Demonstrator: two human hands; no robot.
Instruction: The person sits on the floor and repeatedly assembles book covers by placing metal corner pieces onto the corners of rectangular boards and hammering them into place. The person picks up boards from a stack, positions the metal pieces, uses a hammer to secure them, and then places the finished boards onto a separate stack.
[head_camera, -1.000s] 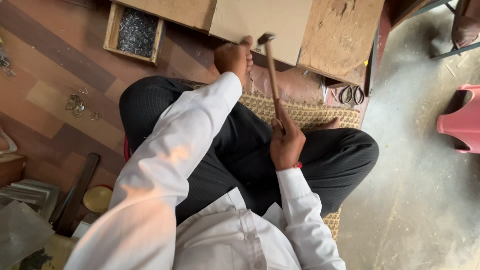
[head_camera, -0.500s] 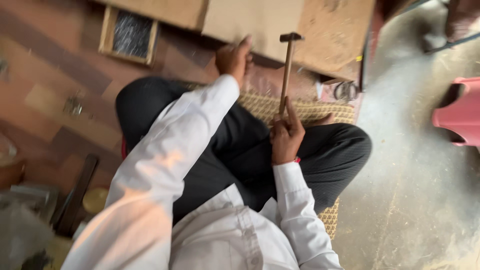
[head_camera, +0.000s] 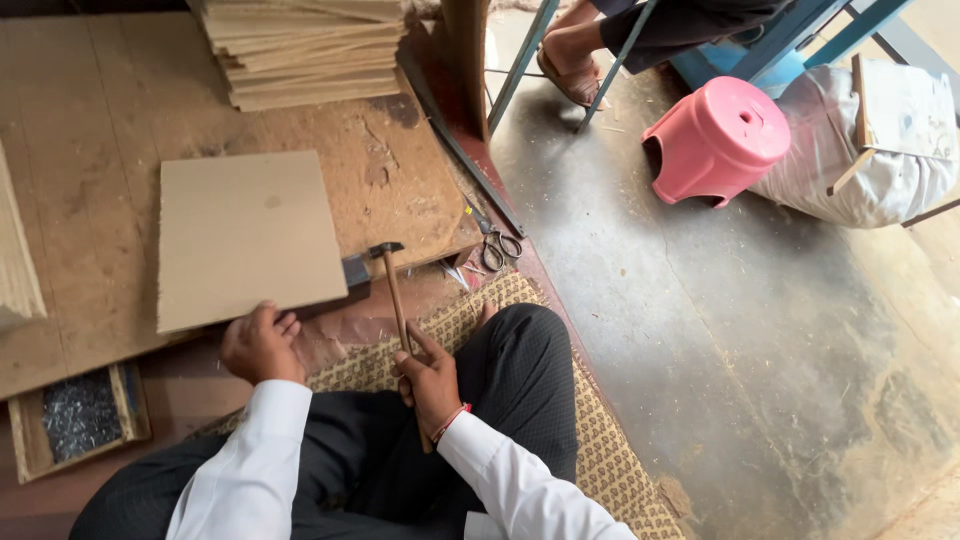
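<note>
Nailing step: right hand (head_camera: 432, 378) clenching hammer (head_camera: 397, 305), head at board's (head_camera: 250, 235) 4 o'clock corner; left hand (head_camera: 262, 343) steadying near edge, fingers curled. Next strike likely needing square aim.

I see a worn low wooden platform (head_camera: 90, 150) carrying a square board (head_camera: 245, 235) and a board stack (head_camera: 300, 50), scissors (head_camera: 497, 247) at its edge, grey concrete floor (head_camera: 720, 350) with a pink stool (head_camera: 715, 140), woven mat (head_camera: 600, 440)

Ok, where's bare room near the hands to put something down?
Free: the wooden platform left of the cardboard sheet, and the concrete floor right of the woven mat. Crowded: by the hammer in the right hand, scissors lie close. The left hand sits at the sheet's edge, with the nail tray beside it.
</note>
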